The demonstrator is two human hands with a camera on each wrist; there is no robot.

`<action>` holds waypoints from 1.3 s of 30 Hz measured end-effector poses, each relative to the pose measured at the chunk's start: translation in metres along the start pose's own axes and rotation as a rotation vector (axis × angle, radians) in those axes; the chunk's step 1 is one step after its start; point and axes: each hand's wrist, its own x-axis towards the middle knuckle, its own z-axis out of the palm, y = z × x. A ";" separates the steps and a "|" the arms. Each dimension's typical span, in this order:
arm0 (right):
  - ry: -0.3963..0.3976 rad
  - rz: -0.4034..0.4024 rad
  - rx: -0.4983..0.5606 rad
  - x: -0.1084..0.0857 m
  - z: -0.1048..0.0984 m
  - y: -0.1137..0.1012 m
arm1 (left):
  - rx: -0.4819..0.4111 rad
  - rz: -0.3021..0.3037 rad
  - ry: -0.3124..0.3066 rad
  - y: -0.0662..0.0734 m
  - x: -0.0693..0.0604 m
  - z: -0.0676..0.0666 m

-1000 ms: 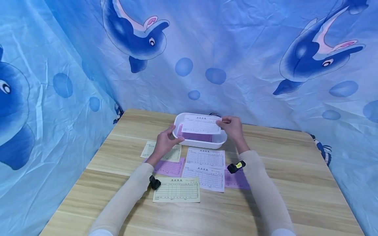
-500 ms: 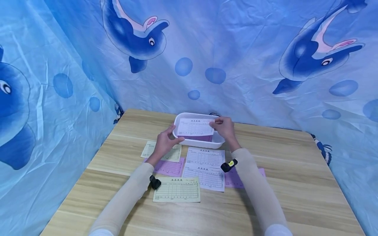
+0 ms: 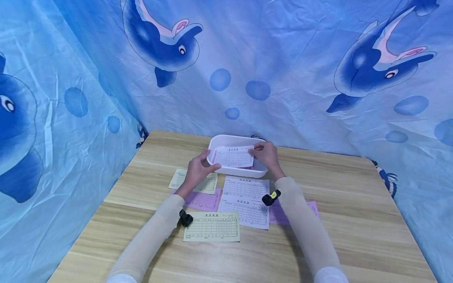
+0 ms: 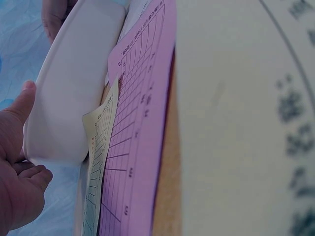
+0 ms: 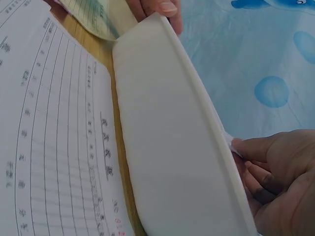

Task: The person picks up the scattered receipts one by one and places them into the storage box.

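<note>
A white plastic tub (image 3: 240, 172) stands at the far side of the table. My left hand (image 3: 196, 171) grips its left end, the thumb on the near rim; in the left wrist view the fingers curl at its end wall (image 4: 74, 93). My right hand (image 3: 267, 155) pinches the right edge of a white printed receipt slip (image 3: 233, 158) inside the tub. Pink paper shows at the edges of that slip. In the right wrist view the tub's side hides most of the slip, and only a corner shows at my fingertips.
On the wooden table (image 3: 354, 220), in front of the tub, lie two white slips (image 3: 245, 189), a pink slip (image 3: 203, 200) at left, another pink slip (image 3: 279, 214) partly under my right forearm, and two yellow-green slips (image 3: 212, 228). A blue dolphin-print cloth (image 3: 301, 78) hangs behind.
My right hand has moved left and slightly down with the white slip, which now lies lower in the tub over the pink paper. The left hand has stayed on the tub.
</note>
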 end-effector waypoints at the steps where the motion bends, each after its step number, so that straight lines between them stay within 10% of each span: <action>1: -0.005 -0.006 -0.007 0.000 0.001 -0.001 | 0.000 -0.001 0.000 0.000 0.000 0.000; 19: -0.058 -0.079 0.125 -0.001 -0.024 0.000 | -0.016 0.001 -0.004 -0.001 0.002 0.000; 39: -0.069 -0.284 0.086 -0.073 -0.070 -0.031 | -0.004 0.012 -0.014 0.000 0.002 -0.003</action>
